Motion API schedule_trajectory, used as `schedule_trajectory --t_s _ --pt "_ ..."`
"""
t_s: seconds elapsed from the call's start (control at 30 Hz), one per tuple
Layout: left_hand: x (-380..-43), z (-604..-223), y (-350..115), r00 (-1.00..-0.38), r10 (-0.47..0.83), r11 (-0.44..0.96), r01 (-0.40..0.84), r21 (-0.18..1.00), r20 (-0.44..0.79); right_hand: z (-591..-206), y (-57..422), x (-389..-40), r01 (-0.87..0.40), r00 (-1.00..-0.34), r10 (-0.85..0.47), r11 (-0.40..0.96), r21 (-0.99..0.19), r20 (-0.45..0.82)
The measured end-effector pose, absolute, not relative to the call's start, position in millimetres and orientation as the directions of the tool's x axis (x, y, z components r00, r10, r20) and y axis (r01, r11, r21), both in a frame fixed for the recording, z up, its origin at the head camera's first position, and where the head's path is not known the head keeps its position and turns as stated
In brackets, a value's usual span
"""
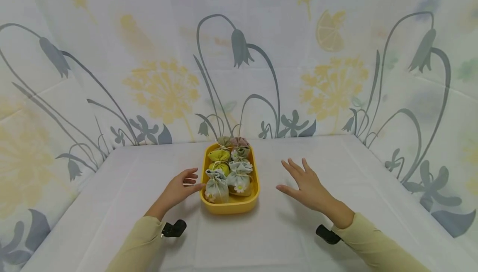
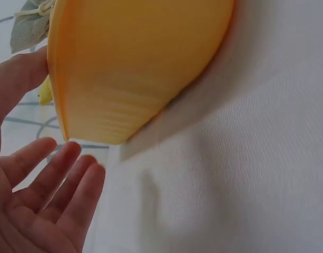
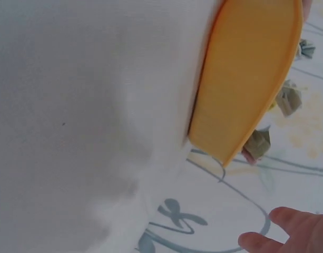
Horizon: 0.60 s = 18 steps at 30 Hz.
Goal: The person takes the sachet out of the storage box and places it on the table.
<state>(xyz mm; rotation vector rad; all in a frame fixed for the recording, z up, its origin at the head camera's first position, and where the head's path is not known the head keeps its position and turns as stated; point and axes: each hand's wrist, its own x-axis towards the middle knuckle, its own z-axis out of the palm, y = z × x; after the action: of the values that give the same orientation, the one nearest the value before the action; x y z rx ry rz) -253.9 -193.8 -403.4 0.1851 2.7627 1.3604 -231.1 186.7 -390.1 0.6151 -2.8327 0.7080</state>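
A yellow tub (image 1: 229, 209) with rounded corners holds several small tied cloth pouches. At its near end are a pale blue pouch (image 1: 216, 188) with a small flower and a pale pouch (image 1: 240, 177) with a white daisy. A yellow-green pouch (image 1: 219, 162) sits behind them, and olive, beige and pinkish ones fill the far end. My left hand (image 1: 178, 192) is beside the tub's left wall, its thumb (image 2: 24, 74) at the rim and its other fingers loosely bent. To the right of the tub, my right hand (image 1: 308, 187) is held apart from it, fingers spread and holding nothing.
A white cloth covers the table (image 1: 239, 243). Behind it and along both sides hangs a pale curtain (image 1: 239, 93) printed with grey bellflowers and yellow blossoms. A black wrist camera (image 1: 174, 228) sits at the left cuff, and another black camera (image 1: 328, 234) at the right.
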Motion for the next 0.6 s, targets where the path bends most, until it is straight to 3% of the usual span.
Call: schedule_trajectory --t_s 0.33,0.6 --pt "-257 -409 -189 -0.983 0.16 0.344 -0.025 0.939 -0.085 -390 164 -237 -0.424 -0.904 -0.381 0.732 -0.534 0.195" --pt "-257 -410 -188 -0.982 0.151 0.289 -0.063 0.955 -0.11 -384 147 -242 -0.407 -0.903 -0.4 0.684 -0.605 0.156"
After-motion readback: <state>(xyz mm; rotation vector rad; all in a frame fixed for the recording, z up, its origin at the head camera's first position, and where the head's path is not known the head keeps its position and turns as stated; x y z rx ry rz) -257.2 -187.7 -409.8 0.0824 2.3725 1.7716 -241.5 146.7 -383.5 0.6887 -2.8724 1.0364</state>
